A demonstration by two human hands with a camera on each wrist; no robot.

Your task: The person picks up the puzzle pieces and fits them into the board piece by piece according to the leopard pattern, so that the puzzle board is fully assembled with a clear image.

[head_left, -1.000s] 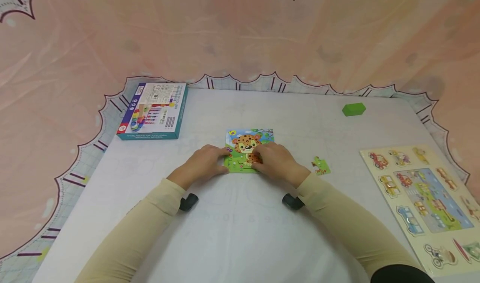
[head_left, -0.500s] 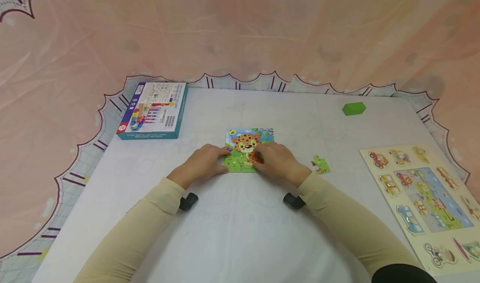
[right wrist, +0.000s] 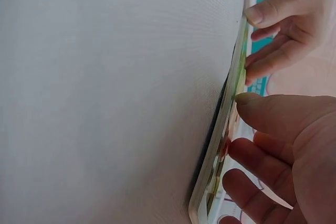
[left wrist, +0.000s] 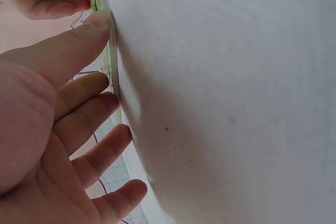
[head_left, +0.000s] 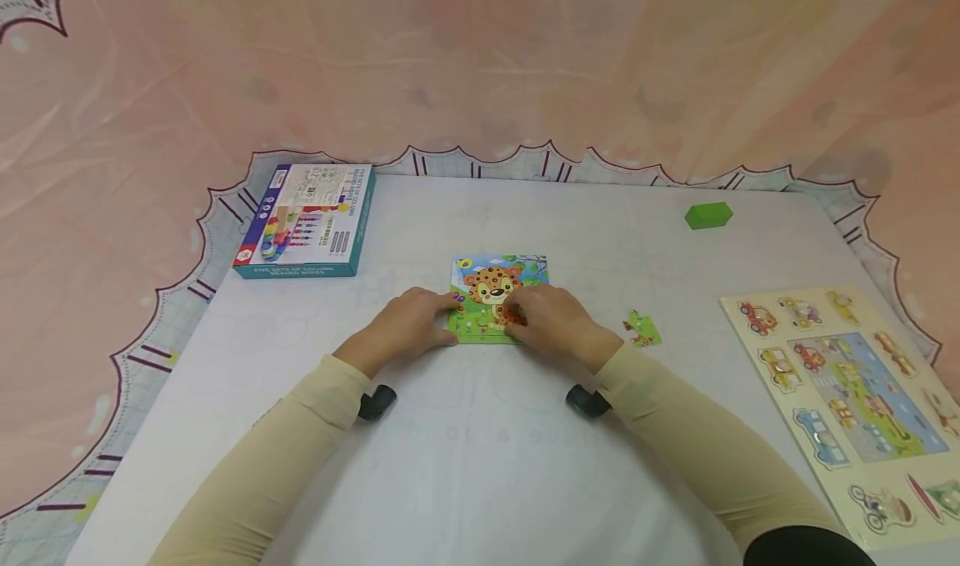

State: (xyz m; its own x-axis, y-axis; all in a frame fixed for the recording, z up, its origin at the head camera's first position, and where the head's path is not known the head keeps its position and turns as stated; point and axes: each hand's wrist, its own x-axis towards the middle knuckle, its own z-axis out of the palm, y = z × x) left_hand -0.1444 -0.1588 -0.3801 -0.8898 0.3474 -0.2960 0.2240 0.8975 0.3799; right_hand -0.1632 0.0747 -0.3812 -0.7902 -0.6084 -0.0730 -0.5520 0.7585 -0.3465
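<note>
A jigsaw puzzle (head_left: 491, 287) with a spotted leopard cub on green and blue lies flat on the white table in the head view. My left hand (head_left: 408, 324) steadies its left side, thumb at the near corner and fingers along the edge. In the left wrist view, that thumb (left wrist: 97, 22) lies on the rim, the other fingers loosely spread. My right hand (head_left: 555, 320) has its thumb and bent fingers on a piece at the lower right of the picture, largely hiding it. A loose puzzle piece (head_left: 642, 329), green with leopard print, lies right of that hand.
A flat box (head_left: 307, 220) with teal sides lies at the back left. At the back right sits a green block (head_left: 708, 215). A cream puzzle board (head_left: 881, 483) with vehicle and figure shapes fills the right edge. Patterned peach cloth (head_left: 480, 66) hangs behind the table.
</note>
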